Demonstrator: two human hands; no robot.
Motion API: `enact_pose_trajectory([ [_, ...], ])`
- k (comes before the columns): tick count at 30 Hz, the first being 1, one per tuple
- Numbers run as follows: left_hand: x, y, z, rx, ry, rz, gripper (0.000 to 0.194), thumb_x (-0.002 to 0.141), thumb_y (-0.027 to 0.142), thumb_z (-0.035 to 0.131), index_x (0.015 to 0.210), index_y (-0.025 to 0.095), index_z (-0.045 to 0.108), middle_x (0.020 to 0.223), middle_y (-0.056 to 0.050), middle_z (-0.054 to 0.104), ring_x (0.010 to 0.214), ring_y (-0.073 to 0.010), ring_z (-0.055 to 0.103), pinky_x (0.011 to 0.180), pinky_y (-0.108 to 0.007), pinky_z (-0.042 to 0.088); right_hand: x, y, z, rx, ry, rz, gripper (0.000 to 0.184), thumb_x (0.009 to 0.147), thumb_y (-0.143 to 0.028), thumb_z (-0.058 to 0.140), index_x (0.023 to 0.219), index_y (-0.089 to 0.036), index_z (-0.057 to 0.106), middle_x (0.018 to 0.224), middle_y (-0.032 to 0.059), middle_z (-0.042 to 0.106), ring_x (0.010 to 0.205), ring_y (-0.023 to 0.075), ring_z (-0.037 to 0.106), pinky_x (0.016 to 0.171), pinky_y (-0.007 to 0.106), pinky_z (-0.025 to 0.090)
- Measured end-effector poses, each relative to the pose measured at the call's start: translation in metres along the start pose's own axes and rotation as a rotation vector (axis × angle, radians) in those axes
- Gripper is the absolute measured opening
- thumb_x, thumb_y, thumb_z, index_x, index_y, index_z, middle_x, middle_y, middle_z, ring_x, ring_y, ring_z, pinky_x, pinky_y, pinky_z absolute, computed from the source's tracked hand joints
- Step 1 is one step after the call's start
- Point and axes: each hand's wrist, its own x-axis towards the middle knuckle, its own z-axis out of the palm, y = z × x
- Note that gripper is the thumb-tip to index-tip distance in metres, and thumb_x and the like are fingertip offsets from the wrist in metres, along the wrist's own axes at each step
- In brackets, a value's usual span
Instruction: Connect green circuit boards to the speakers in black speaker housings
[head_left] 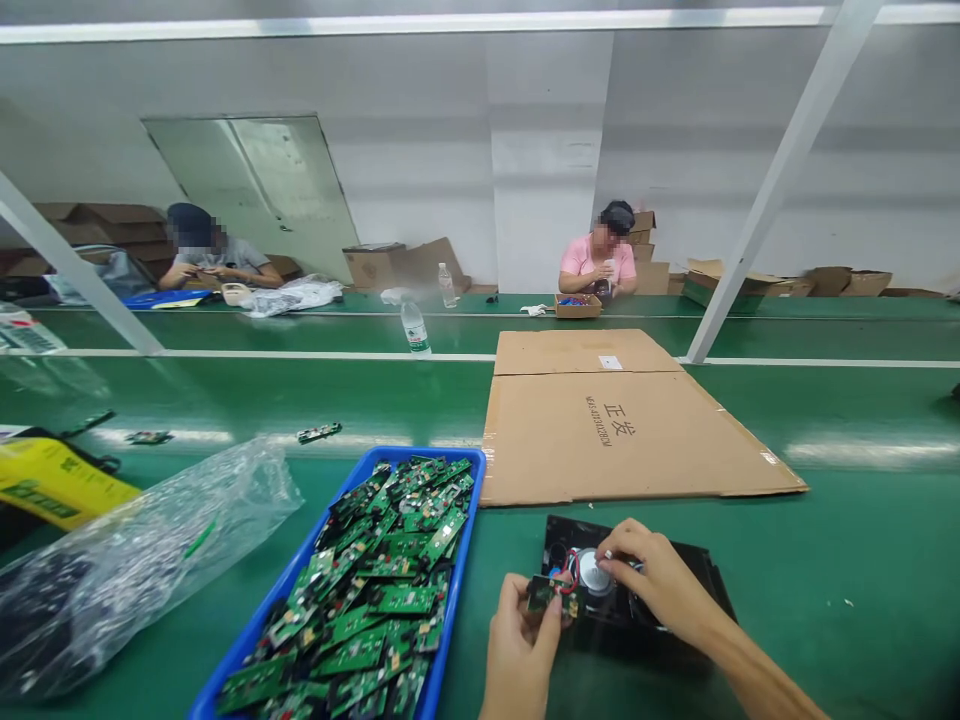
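Holding circuit board (553, 595) level, long axis sideways

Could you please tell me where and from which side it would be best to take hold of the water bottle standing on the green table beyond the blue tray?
Probably around the body of the water bottle, just under its cap, fingers coming in from the near side. It stands upright and alone on the green table, with nothing touching it, so a sideways wrap looks unobstructed.

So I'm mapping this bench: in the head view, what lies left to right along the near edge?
Yellow package → clear plastic bag → blue tray of circuit boards → left hand holding a small board → right hand on the black housing.
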Motion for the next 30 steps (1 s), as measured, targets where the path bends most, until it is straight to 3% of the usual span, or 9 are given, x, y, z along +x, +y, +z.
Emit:
enact_pose_trajectory([
  [4, 0.003, 0.002, 0.005, 0.002, 0.011, 0.044, 0.046, 0.066, 0.054, 0.076, 0.087, 0.019, 0.055, 0.082, -0.006, 0.073, 0.074, -0.0193, 0.067, 0.069, -0.029, 0.058, 0.007, 0.005, 0.000, 0.089, 0.037, 0.014, 0.022, 0.084, -0.034, 0.053, 0.096, -0.021, 0.065, 0.086, 0.0010, 0.064, 0.080, 0.0152, 0.058, 0.075, 0.025, 0.044],
  [8, 0.015, 0.013, 0.008, 0.172, -0.073, 0.065, 0.047, 0.074, 0.048, 0.069, 0.107, 0.018, 0.055, 0.104, -0.012, 0.072, 0.082, -0.0218, 0.069, 0.074, -0.031, 0.057, 0.009, 0.011, 0.004, -0.063, 0.108, 0.015, 0.015, 0.087, -0.027, 0.052, 0.087, -0.019, 0.066, 0.081, 0.0014, 0.063, 0.075, 0.0148, 0.057, 0.070, 0.025, 0.043],
  [14, 0.020, 0.027, 0.021, 0.503, -0.091, 0.134, 0.029, 0.085, 0.039, 0.056, 0.104, 0.018, 0.056, 0.087, -0.009, 0.073, 0.073, -0.0215, 0.068, 0.067, -0.029, 0.053, 0.007, 0.008, 0.010, -0.143, 0.086, -0.128, 0.027, 0.094, -0.015, 0.043, 0.088, -0.019, 0.068, 0.080, 0.0041, 0.062, 0.079, 0.0166, 0.054, 0.071, 0.026, 0.045],
  [17, 0.016, 0.025, 0.025, 0.612, -0.067, 0.158, 0.025, 0.088, 0.037, 0.050, 0.106, 0.019, 0.055, 0.094, -0.010, 0.073, 0.081, -0.0229, 0.068, 0.071, -0.030, 0.051, 0.006, 0.002, 0.014, -0.223, 0.095, -0.189, 0.027, 0.095, -0.013, 0.041, 0.084, -0.017, 0.065, 0.077, 0.0040, 0.060, 0.080, 0.0177, 0.050, 0.071, 0.026, 0.043],
  [22, 0.011, 0.024, 0.024, 0.695, -0.110, 0.184, 0.023, 0.090, 0.036, 0.047, 0.104, 0.021, 0.056, 0.094, -0.009, 0.072, 0.081, -0.0221, 0.067, 0.072, -0.029, 0.049, 0.004, -0.003, 0.019, -0.338, 0.084, -0.244, 0.024, 0.093, -0.010, 0.045, 0.073, -0.015, 0.058, 0.072, 0.0024, 0.056, 0.075, 0.0165, 0.046, 0.069, 0.027, 0.038],
  [30, 0.011, 0.023, 0.025, 0.698, -0.149, 0.185, 0.023, 0.092, 0.035, 0.045, 0.106, 0.021, 0.057, 0.099, -0.008, 0.072, 0.086, -0.0213, 0.067, 0.077, -0.029, 0.049, 0.003, 0.003, 0.019, -0.401, 0.097, -0.346, 0.022, 0.094, -0.011, 0.045, 0.079, -0.015, 0.060, 0.072, 0.0016, 0.054, 0.071, 0.0149, 0.043, 0.067, 0.026, 0.036],
])
